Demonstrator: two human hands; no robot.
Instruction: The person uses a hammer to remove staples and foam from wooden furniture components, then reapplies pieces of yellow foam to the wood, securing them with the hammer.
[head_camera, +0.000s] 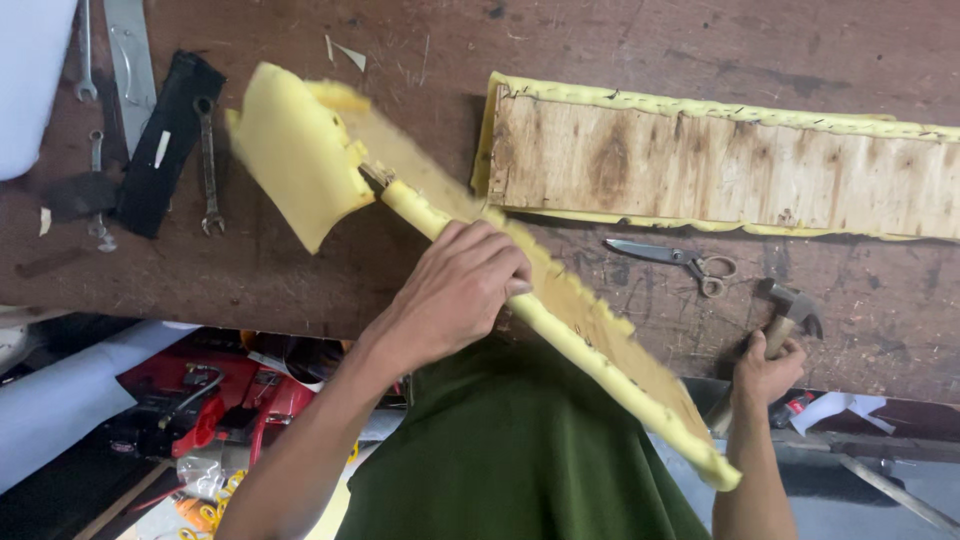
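Hands closed: left (455, 290) around foam-edged board (560, 300), right (768, 372) around hammer (785, 315) handle.

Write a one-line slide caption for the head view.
Left hand grips a foam-edged board; right hand holds a hammer.

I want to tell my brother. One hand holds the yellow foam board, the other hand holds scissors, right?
Not quite. In the head view the left hand does hold the yellow foam board, but the right hand holds a hammer. The scissors lie untouched on the wooden table.
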